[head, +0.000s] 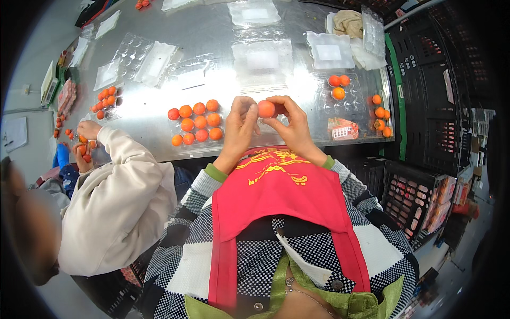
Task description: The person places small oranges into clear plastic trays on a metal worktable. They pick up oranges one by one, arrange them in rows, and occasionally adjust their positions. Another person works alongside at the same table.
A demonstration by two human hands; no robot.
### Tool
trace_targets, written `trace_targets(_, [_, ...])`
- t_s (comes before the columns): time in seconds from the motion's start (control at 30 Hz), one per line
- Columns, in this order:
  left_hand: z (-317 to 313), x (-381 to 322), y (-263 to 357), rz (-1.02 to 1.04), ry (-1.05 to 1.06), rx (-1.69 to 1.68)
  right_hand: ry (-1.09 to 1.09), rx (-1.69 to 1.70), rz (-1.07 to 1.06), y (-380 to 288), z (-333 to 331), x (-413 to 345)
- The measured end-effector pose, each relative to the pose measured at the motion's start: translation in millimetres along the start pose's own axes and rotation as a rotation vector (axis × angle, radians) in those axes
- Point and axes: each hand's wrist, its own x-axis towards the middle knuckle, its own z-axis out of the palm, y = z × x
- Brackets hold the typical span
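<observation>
Between the fingertips of my left hand (242,119) and my right hand (291,124) is one round orange-red persimmon (266,109), held above the front of the metal table (155,137). To the left of my hands, a clear plastic tray (171,128) carries rows of persimmons (201,121). On the right lies another clear moulded tray (324,104) with three persimmons (338,93) in it. A stack of printed labels (343,129) rests near the table's front edge. Several loose persimmons (379,113) sit at the right end, some showing their calyx.
White foam-like pads (330,51) and stacked clear trays (262,60) lie across the back. A beige cloth (348,24) is at the far right. Black crates (432,91) wall off the right side. Close on my left, a co-worker in a cream sleeve (127,159) handles persimmons.
</observation>
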Motion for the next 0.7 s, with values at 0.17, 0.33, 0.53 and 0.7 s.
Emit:
trace_targets(0.17, [-1.8,-0.5,-0.2,0.01,-0.016,-0.06,-0.045,0.171,0.107,4.2,0.4,-0.9])
trace_targets(0.33, [3.1,-3.9,2.3,0.081,-0.038,0.011,-0.136,0.297,0.36,3.3,-0.1,-2.8])
trace_targets(0.53, [7.3,-5.3,0.9,0.11,-0.054,0.098,-0.08,0.297,0.268,15.6,9.1,-4.9])
trace_targets(0.7, [10.5,-7.0,-2.9,0.22,-0.099,0.287,0.027,0.169,0.327,30.6,8.9,-4.3])
